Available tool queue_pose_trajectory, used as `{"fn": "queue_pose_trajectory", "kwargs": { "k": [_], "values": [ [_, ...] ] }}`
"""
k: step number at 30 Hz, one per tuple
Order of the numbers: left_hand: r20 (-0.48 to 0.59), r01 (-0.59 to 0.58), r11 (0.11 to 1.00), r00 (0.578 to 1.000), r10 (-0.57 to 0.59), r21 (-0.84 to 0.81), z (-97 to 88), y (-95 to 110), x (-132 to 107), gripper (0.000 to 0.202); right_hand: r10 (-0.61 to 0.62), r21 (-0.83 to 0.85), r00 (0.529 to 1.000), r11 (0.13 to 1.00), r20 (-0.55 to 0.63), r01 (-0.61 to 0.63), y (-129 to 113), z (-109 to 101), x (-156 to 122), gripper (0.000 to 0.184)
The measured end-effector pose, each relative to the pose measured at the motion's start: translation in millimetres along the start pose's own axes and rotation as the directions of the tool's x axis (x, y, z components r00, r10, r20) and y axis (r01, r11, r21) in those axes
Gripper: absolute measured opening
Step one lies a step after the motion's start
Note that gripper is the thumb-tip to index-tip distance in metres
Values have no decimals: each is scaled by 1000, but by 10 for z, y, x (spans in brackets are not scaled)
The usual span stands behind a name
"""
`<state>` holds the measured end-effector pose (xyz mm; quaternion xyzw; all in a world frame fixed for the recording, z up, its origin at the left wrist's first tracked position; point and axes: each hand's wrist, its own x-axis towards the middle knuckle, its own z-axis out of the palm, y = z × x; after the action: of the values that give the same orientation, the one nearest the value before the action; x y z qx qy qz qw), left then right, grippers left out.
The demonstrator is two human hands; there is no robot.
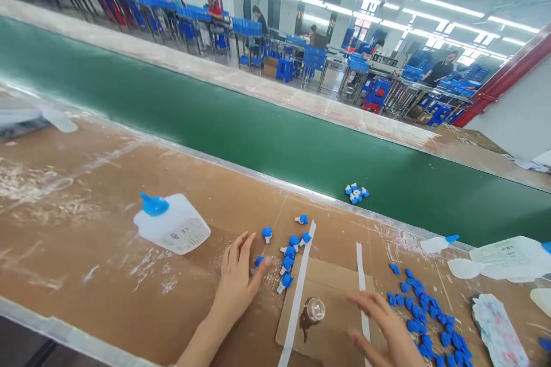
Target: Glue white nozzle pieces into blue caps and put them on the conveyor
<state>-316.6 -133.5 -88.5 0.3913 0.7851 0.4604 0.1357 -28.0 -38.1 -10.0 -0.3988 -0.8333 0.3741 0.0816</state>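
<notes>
My left hand (236,282) rests on the brown work surface (77,241), with its thumb and fingertips right by a small blue plastic part (258,261). I cannot tell whether it grips that part. Several similar blue-and-white parts (286,255) lie in a loose line just beyond it. My right hand (383,321) lies with its fingers apart on a cardboard sheet (321,312), holding nothing. It is close to a heap of blue parts (424,312) and to a small glass bottle with brown liquid (313,312).
A green conveyor belt (241,126) runs beyond the bench, carrying a small cluster of blue parts (356,194). A white pouch with a blue spout (170,222) stands left of my hands. Further pouches (501,258) lie at right. Workers sit at far tables among blue crates.
</notes>
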Motion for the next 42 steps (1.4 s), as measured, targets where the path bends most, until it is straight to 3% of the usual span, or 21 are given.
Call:
{"fn": "queue_pose_trajectory", "kwargs": {
  "k": [3, 5, 8, 12, 15, 17, 19, 24, 27, 30, 33, 39, 42],
  "values": [
    [59, -123, 971, 992, 113, 205, 239, 59, -113, 97, -25, 177, 996, 983, -86, 40, 40, 46, 636, 55],
    [133, -187, 920, 980, 149, 346, 390, 108, -116, 107, -61, 224, 995, 971, -83, 79, 29, 202, 1070, 62],
    [153, -205, 867, 977, 151, 454, 578, 179, 75, 100, -147, 267, 986, 950, -76, 162, -64, 480, 1587, 68],
    [190, -282, 822, 958, 214, 495, 794, 300, 563, 91, -257, 300, 959, 912, -117, 281, -205, 679, 2040, 63],
    [203, -311, 805, 949, 240, 505, 962, 433, 969, 75, -224, 289, 946, 913, -234, 288, -168, 547, 2370, 48],
    [209, -320, 804, 946, 247, 501, 1087, 542, 1243, 60, -135, 253, 926, 939, -352, 233, -24, 280, 2584, 35],
    [217, -326, 811, 944, 250, 486, 1222, 660, 1511, 52, -40, 198, 886, 969, -462, 147, 214, -109, 2723, 33],
    [217, -330, 850, 941, 261, 410, 1502, 892, 2062, 48, 174, 77, 779, 984, -602, -161, 918, -1067, 2614, 50],
    [187, -316, 883, 946, 266, 347, 1559, 951, 2247, 53, 227, 26, 784, 965, -578, -260, 1197, -1264, 2483, 59],
    [150, -325, 913, 943, 296, 246, 1508, 956, 2241, 66, 151, -53, 842, 977, -517, -207, 1279, -1167, 2433, 57],
    [125, -348, 931, 934, 335, 107, 1367, 917, 2022, 59, 30, -110, 893, 990, -448, -88, 1177, -955, 2404, 47],
    [271, -328, 920, 885, 378, -212, 1040, 739, 1362, 42, -211, -152, 913, 974, -350, 167, 593, -445, 2217, 27],
    [292, -244, 926, 899, 327, -287, 892, 616, 1167, 43, -331, -151, 904, 942, -270, 300, 194, -47, 2097, 26]
  ]
}}
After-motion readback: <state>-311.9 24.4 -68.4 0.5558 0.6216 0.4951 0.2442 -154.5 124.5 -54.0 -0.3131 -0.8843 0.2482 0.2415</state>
